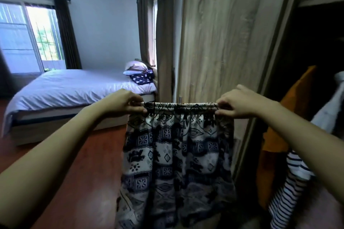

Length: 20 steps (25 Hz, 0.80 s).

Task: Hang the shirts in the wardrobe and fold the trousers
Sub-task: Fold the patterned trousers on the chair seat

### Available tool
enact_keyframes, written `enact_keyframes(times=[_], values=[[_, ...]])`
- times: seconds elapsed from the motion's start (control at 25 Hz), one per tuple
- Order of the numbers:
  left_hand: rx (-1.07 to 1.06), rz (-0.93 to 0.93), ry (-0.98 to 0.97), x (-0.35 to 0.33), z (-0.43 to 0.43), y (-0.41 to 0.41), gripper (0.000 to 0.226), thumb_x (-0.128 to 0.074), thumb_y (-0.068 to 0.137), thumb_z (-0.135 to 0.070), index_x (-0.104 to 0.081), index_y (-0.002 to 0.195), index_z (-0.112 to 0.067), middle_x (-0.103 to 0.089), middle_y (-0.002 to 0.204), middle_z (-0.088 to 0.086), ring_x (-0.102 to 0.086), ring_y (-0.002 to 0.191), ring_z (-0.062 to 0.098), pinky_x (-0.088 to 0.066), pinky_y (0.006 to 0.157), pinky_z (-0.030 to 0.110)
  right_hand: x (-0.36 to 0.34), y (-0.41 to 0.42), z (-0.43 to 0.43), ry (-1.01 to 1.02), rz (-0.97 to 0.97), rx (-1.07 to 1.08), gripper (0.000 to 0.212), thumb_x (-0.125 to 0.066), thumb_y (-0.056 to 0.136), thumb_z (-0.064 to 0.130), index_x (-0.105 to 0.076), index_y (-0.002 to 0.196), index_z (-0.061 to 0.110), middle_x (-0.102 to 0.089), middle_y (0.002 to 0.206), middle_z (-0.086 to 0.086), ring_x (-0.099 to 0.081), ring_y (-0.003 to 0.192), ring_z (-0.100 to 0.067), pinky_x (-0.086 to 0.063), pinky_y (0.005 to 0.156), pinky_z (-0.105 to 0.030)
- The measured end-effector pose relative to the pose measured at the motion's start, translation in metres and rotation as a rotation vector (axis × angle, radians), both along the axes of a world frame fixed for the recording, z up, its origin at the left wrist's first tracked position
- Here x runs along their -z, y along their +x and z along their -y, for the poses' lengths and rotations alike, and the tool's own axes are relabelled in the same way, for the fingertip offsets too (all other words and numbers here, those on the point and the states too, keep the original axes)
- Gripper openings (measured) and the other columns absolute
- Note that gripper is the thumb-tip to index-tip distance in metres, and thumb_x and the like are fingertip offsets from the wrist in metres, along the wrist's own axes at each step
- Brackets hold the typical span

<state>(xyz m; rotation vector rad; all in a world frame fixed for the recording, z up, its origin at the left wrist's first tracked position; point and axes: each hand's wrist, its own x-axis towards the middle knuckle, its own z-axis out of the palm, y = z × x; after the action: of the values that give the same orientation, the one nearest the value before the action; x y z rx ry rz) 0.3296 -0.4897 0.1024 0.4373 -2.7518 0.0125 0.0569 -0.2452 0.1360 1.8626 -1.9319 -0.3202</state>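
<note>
Trousers (176,154) first: loose thin fabric, navy-and-white block print, gathered elastic waistband (180,107). They're held up in mid-air in the middle of the view, hanging straight down from the waistband, with the legs running out of the bottom of the frame.

The left hand (122,102) is curled in and pinches the left end of the waistband between thumb and fingers. The right hand (240,102) does the same at the right end. The band is pulled out flat and level between them, so the fabric hangs below the hands and both arms reach forward at about the same height. Nothing else is in either hand.

Just behind the right half of the trousers is a light wood-grain wardrobe door (223,42), standing upright. To the right of it the dark wardrobe interior (320,46) is open, with a pale shelf edge up top. An orange garment (297,98) hangs inside, and a navy-and-white striped shirt (290,191) hangs lower down, near the right forearm. I can't tell whether the trouser fabric actually touches the door.

To the left there's a stretch of bare reddish-brown floor (83,173) under the left arm. Beyond it is a low bed with a pale grey sheet (65,91), well apart from the trousers. Pillows and a dark star-print cloth (141,77) are piled at its far corner by a brown curtain (163,42).
</note>
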Motion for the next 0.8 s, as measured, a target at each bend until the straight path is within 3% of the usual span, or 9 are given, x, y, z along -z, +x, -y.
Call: enact_keyframes(times=[0.12, 0.24, 0.36, 0.44, 0.52, 0.56, 0.64, 0.72, 0.8], values=[[0.005, -0.109, -0.098, -0.016, -0.013, 0.005, 0.064, -0.040, 0.068, -0.073, -0.059, 0.067, -0.013, -0.056, 0.060, 0.002, -0.051, 0.058, 0.020, -0.042, 0.056, 0.029, -0.007, 0.000, 0.002, -0.145, 0.035, 0.068, 0.032, -0.049, 0.087, 0.054, -0.065, 0.104, 0.031, -0.050, 0.108, 0.004, -0.059, 0.093, -0.017, -0.048, 0.069, -0.030], [-0.071, -0.157, -0.224, -0.025, -0.011, 0.008, 0.057, -0.049, 0.073, -0.070, -0.063, 0.070, -0.015, -0.063, 0.075, 0.003, -0.058, 0.074, 0.028, -0.049, 0.061, 0.037, -0.016, 0.009, 0.009, -0.190, 0.035, 0.198, 0.040, -0.053, 0.084, 0.058, -0.068, 0.095, 0.023, -0.052, 0.114, -0.001, -0.059, 0.098, -0.021, -0.047, 0.066, -0.030], [-0.009, -0.221, -0.291, -0.038, -0.014, 0.010, 0.038, -0.058, 0.083, -0.047, -0.061, 0.071, -0.012, -0.057, 0.072, 0.004, -0.054, 0.074, 0.028, -0.044, 0.057, 0.033, -0.025, 0.012, 0.020, -0.202, 0.194, 0.279, 0.062, -0.048, 0.075, 0.074, -0.056, 0.063, 0.013, -0.058, 0.070, -0.002, -0.058, 0.074, -0.023, -0.042, 0.056, -0.030], [0.043, -0.272, -0.274, -0.035, -0.008, 0.013, 0.025, -0.064, 0.083, -0.029, -0.066, 0.075, -0.006, -0.052, 0.078, 0.001, -0.050, 0.072, 0.020, -0.041, 0.061, 0.029, -0.026, 0.009, 0.026, -0.218, 0.266, 0.287, 0.063, -0.049, 0.071, 0.076, -0.046, 0.054, 0.015, -0.049, 0.056, -0.001, -0.053, 0.072, -0.024, -0.045, 0.067, -0.036], [-0.013, -0.356, -0.218, -0.035, 0.000, 0.017, 0.013, -0.072, 0.081, -0.013, -0.068, 0.079, -0.001, -0.049, 0.101, 0.014, -0.050, 0.078, 0.019, -0.047, 0.074, 0.029, -0.030, 0.005, 0.025, -0.273, 0.279, 0.338, 0.052, -0.054, 0.073, 0.071, -0.050, 0.058, 0.022, -0.047, 0.061, 0.003, -0.040, 0.089, -0.020, -0.041, 0.087, -0.043], [-0.067, -0.370, -0.168, -0.036, 0.004, 0.019, 0.013, -0.072, 0.081, -0.012, -0.067, 0.082, 0.000, -0.047, 0.110, 0.020, -0.052, 0.080, 0.023, -0.047, 0.079, 0.030, -0.031, 0.004, 0.023, -0.324, 0.298, 0.345, 0.046, -0.056, 0.073, 0.069, -0.054, 0.063, 0.025, -0.048, 0.064, 0.005, -0.033, 0.092, -0.018, -0.039, 0.090, -0.046], [-0.128, -0.360, -0.031, -0.039, 0.005, 0.023, 0.013, -0.070, 0.083, -0.019, -0.066, 0.085, -0.007, -0.056, 0.101, 0.013, -0.054, 0.079, 0.024, -0.042, 0.070, 0.027, -0.032, 0.002, 0.023, -0.419, 0.307, 0.232, 0.038, -0.059, 0.075, 0.063, -0.057, 0.068, 0.026, -0.049, 0.065, 0.007, -0.036, 0.089, -0.018, -0.041, 0.082, -0.041], [-0.104, -0.407, 0.148, -0.040, 0.004, 0.025, 0.007, -0.065, 0.080, -0.033, -0.060, 0.077, -0.031, -0.061, 0.073, -0.007, -0.055, 0.071, 0.019, -0.039, 0.063, 0.023, -0.032, 0.001, 0.027, -0.538, 0.379, 0.027, 0.029, -0.063, 0.081, 0.047, -0.057, 0.071, 0.021, -0.052, 0.065, 0.005, -0.052, 0.080, -0.024, -0.035, 0.069, -0.031], [-0.021, -0.533, 0.400, -0.040, 0.002, 0.026, 0.012, -0.065, 0.075, -0.040, -0.055, 0.080, -0.036, -0.068, 0.076, -0.002, -0.061, 0.073, 0.016, -0.049, 0.069, 0.032, -0.027, 0.000, 0.028, -0.689, 0.588, -0.100, 0.013, -0.065, 0.085, 0.029, -0.056, 0.083, 0.019, -0.054, 0.068, 0.004, -0.056, 0.070, -0.022, -0.032, 0.062, -0.028]])
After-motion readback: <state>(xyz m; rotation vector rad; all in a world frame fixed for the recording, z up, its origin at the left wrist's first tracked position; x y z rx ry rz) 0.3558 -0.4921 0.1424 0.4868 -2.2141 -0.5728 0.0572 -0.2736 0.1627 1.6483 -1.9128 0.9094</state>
